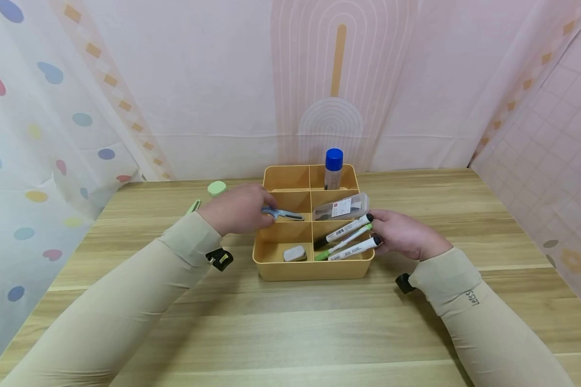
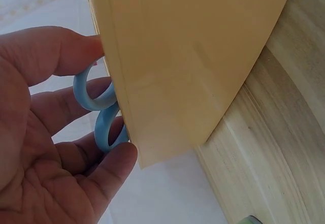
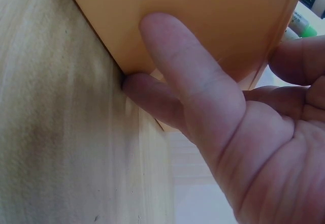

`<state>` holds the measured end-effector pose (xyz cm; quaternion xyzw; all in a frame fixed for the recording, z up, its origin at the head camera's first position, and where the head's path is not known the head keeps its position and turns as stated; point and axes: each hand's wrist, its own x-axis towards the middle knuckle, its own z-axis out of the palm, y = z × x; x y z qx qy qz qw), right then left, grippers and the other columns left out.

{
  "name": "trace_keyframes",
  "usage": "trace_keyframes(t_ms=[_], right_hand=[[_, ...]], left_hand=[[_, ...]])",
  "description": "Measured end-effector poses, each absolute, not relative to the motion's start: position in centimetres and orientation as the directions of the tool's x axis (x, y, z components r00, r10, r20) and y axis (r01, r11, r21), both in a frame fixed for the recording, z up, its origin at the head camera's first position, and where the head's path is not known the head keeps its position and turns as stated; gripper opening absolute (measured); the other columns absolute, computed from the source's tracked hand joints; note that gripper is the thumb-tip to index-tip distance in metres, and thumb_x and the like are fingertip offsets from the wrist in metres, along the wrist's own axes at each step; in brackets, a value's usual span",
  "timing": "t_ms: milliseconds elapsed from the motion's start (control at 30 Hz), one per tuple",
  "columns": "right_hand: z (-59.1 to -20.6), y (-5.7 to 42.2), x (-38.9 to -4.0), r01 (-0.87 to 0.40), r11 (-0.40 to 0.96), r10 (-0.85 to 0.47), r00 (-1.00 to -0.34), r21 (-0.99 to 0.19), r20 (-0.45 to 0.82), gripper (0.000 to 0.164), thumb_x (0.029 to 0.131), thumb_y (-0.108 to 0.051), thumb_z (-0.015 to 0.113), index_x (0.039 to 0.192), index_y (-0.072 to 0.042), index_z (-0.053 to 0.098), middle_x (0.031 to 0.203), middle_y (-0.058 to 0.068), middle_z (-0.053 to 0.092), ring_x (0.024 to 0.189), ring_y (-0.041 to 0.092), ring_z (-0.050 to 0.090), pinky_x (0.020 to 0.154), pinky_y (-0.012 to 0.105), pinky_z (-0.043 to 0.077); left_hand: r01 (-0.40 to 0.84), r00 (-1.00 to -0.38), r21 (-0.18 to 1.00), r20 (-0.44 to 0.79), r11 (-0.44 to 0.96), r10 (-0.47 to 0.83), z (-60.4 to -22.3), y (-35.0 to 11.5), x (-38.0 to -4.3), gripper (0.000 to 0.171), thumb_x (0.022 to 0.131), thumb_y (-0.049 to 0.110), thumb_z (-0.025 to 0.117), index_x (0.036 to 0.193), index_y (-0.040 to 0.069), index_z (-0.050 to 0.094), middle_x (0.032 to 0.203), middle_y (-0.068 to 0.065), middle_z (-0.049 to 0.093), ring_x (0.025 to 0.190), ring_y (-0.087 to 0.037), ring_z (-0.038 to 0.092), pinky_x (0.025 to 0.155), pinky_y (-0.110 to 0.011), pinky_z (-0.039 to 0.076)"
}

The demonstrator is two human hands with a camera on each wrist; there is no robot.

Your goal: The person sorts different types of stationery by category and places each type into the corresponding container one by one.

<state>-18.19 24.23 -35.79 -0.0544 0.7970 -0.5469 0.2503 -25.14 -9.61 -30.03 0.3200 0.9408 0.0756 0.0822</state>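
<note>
My left hand (image 1: 240, 208) holds light blue scissors (image 1: 284, 214) by their finger loops, with the blades over the left middle compartment of a yellow desk organizer (image 1: 314, 272). In the left wrist view, the blue loops (image 2: 104, 117) sit among the fingers beside the organizer's outer wall. My right hand (image 1: 404, 234) rests at the organizer's right side; the right wrist view has its fingers (image 3: 175, 51) extended against the outer wall. Near it, two white markers (image 1: 355, 249) and a green-and-white pen (image 1: 344, 242) lean in the front right compartment.
A blue-capped glue stick (image 1: 334, 169) stands in the back right compartment. Before it lies a clear plastic case (image 1: 341, 207) with a label. A whitish eraser-like block (image 1: 294, 253) is in the front left compartment. Left on the table are a green round item (image 1: 217, 187) and another green thing (image 1: 193, 206).
</note>
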Motion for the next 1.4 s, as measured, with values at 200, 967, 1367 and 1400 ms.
trace_keyframes(t_ms=[200,967,1367,1400], right_hand=[[-35.8,24.17,-18.17,0.185,0.392,-0.362,-0.869,-0.901,-0.336,0.052,0.109,-0.01,0.025,0.156,0.011,0.031,0.138,0.031,0.057,0.107,0.022,0.067,0.096,0.046,0.06],[-35.55,24.05,-18.07,0.194,0.41,-0.347,-0.87,-0.891,-0.349,0.053,0.111,-0.013,0.024,0.16,0.009,0.027,0.145,0.033,0.053,0.114,0.026,0.066,0.098,0.045,0.059],[-35.51,24.05,-18.06,0.194,0.408,-0.345,-0.872,-0.892,-0.347,0.053,0.111,-0.012,0.025,0.159,0.009,0.028,0.143,0.033,0.054,0.111,0.024,0.067,0.096,0.043,0.06],[-35.52,24.05,-18.07,0.195,0.406,-0.346,-0.872,-0.893,-0.348,0.053,0.111,-0.012,0.025,0.16,0.009,0.028,0.143,0.033,0.054,0.111,0.024,0.067,0.096,0.043,0.06]], left_hand=[[0.586,-0.776,0.218,-0.126,0.78,0.618,-29.94,-9.52,-25.26,0.024,0.096,0.024,0.069,0.112,0.009,0.079,0.112,-0.008,0.071,0.1,-0.025,0.061,0.092,-0.042,0.051],[0.658,-0.722,0.196,-0.11,0.727,0.683,-30.28,-9.7,-25.58,0.021,0.097,0.027,0.076,0.113,0.015,0.083,0.121,-0.005,0.075,0.114,-0.026,0.066,0.101,-0.044,0.052],[0.762,-0.633,0.132,-0.062,0.635,0.772,-30.82,-10.04,-25.61,0.023,0.098,0.026,0.074,0.116,0.013,0.082,0.121,-0.006,0.076,0.119,-0.028,0.066,0.112,-0.048,0.042],[0.77,-0.625,0.124,-0.055,0.626,0.779,-30.88,-10.07,-25.61,0.023,0.098,0.025,0.074,0.116,0.012,0.082,0.122,-0.006,0.076,0.119,-0.027,0.066,0.112,-0.048,0.042]])
